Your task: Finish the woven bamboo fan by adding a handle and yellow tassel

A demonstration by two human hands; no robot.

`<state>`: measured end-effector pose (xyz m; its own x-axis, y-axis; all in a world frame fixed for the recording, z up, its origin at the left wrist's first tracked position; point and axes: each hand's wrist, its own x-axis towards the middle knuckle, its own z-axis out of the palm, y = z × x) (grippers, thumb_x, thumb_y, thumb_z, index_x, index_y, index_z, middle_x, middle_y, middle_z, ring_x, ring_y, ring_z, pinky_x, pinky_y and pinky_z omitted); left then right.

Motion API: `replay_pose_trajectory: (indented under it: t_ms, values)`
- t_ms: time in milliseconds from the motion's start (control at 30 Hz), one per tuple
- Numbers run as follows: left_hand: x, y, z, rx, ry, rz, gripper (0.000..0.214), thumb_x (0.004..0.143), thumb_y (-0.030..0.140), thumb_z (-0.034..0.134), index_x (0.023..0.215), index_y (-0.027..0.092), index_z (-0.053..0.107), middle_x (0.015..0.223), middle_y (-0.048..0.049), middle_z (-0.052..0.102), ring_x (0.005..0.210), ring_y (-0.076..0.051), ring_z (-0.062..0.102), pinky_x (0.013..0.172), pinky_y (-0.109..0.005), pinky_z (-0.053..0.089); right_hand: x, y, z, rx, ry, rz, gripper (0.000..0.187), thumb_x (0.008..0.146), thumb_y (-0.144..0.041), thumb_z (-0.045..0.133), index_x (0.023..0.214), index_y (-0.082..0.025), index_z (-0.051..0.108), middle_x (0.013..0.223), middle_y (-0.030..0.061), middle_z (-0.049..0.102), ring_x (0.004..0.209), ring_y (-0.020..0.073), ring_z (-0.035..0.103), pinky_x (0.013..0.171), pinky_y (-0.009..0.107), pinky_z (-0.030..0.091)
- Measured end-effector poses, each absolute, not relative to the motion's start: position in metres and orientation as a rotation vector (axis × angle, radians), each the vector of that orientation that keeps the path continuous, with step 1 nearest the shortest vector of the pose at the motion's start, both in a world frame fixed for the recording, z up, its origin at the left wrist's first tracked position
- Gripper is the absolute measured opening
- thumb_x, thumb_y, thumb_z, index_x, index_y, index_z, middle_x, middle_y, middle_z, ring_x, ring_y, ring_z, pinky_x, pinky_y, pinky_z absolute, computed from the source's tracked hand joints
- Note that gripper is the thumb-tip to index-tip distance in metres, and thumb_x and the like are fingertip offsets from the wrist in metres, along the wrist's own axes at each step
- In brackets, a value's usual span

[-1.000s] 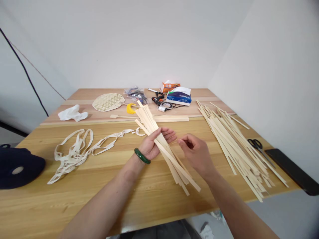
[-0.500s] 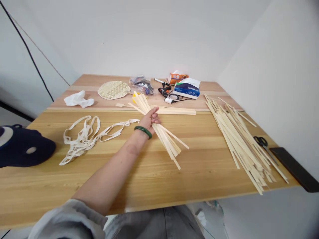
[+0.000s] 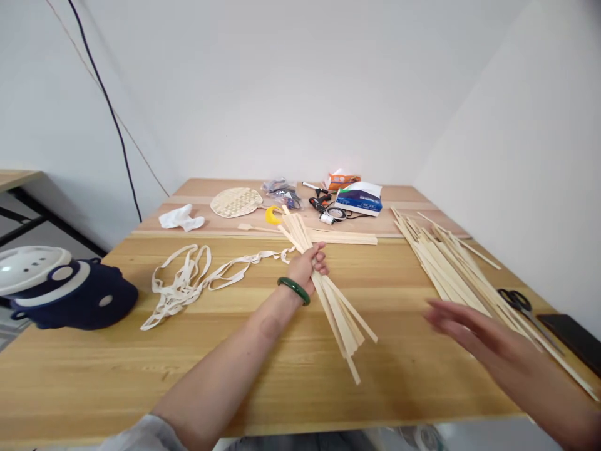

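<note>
My left hand (image 3: 306, 270), with a green bangle at the wrist, is closed around a bundle of thin pale wooden strips (image 3: 339, 313). The strips fan out at both ends above the middle of the table. My right hand (image 3: 476, 332) is in view at the right, blurred by motion, its fingers stretched out toward the left with nothing visible in them. It passes in front of a loose pile of similar strips (image 3: 434, 257) and hides part of it. Beyond the bundle, more strips (image 3: 345, 237) lie flat across the table.
A tangled white cloth ribbon (image 3: 176, 291) and a dark blue container (image 3: 94, 294) stand left. Farther back are a white cloth (image 3: 181, 218), woven fan (image 3: 236, 202), yellow crescent (image 3: 273, 215), glue gun (image 3: 320, 201) and tissue pack (image 3: 359, 199). Scissors (image 3: 516, 299) and a black phone (image 3: 573, 338) lie right.
My right hand has come into view from the right. My left hand still grips the bundle, now held more upright. The camera view has shifted left and tilted up.
</note>
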<state>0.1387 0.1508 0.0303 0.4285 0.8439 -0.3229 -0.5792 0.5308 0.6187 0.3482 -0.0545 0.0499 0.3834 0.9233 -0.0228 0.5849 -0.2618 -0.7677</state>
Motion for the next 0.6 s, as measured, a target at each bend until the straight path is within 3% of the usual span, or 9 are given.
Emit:
replay_pose_trajectory:
  t_ms: [133,367,600]
  values:
    - [0.135,0.142,0.046,0.521,0.648,0.97,0.01,0.088,0.02,0.059,0.08,0.014,0.061,0.046,0.0107,0.033,0.035,-0.002,0.025,0.036,-0.013,0.021,0.291,0.032,0.048,-1.505,-1.292,1.115,0.074,0.07,-0.055,0.074,0.133,-0.022,0.053,0.126,0.014,0.065,0.12,0.0295,0.06,0.102,0.049,0.048]
    - [0.143,0.122,0.089,1.103,0.421,1.154,0.028,0.085,0.044,0.064,0.077,0.016,0.062,0.049,0.0092,0.035,0.04,-0.004,0.031,0.04,-0.017,0.028,0.261,0.064,0.058,-1.051,-1.535,1.025,0.087,0.075,-0.03,0.079,0.149,-0.028,0.032,0.149,0.0076,0.043,0.135,0.0249,0.044,0.117,0.046,0.031]
    - [0.163,0.098,0.059,1.272,0.527,1.052,0.015,0.072,0.026,0.073,0.081,0.017,0.067,0.064,0.0019,0.062,0.058,-0.012,0.058,0.055,-0.023,0.05,0.29,0.041,0.035,-1.059,-1.44,1.007,0.086,0.077,-0.028,0.077,0.148,-0.032,0.031,0.158,0.0067,0.029,0.14,0.0263,0.037,0.115,0.047,0.032]
